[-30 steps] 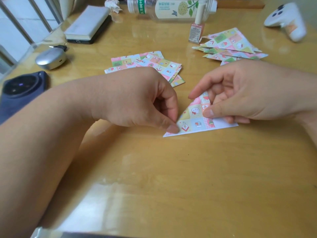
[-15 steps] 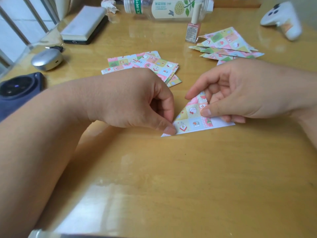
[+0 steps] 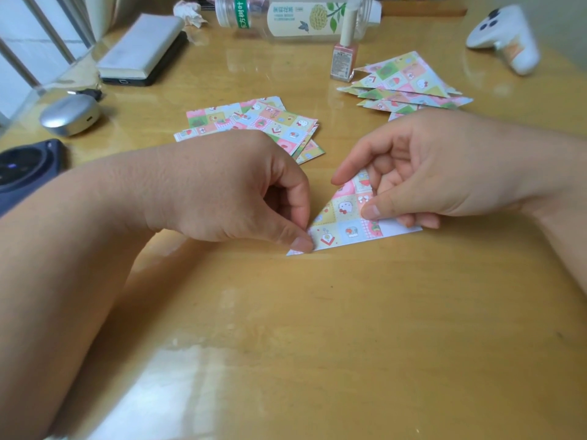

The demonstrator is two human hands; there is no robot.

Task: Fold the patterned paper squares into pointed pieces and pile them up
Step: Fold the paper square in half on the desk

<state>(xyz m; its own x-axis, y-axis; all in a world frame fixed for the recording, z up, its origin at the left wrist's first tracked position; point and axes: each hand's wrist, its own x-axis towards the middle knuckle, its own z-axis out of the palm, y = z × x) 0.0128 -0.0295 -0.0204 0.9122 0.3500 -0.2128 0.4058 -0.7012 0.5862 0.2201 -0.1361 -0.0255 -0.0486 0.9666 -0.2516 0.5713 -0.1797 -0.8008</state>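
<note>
Half-folded paper (image 3: 341,219) lies on wooden table (image 3: 317,328) between both hands, patterned triangle over white edge. Left hand (image 3: 228,192) pinches its near-left tip, thumb and forefinger curled. Right hand (image 3: 438,173) grips right side, thumb on top, fingers curled under. Unfolded squares (image 3: 270,122) fanned behind left hand; pile of folded pieces (image 3: 406,81) behind right hand, beside nail polish bottle (image 3: 344,60).

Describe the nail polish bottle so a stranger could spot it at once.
At the far side of the wooden table, a clear drink bottle lies on its side. Just in front of it, beside the pile of folded triangles, stands the nail polish bottle. It alone is upright: small, pink, with a tall pale cap.
</note>
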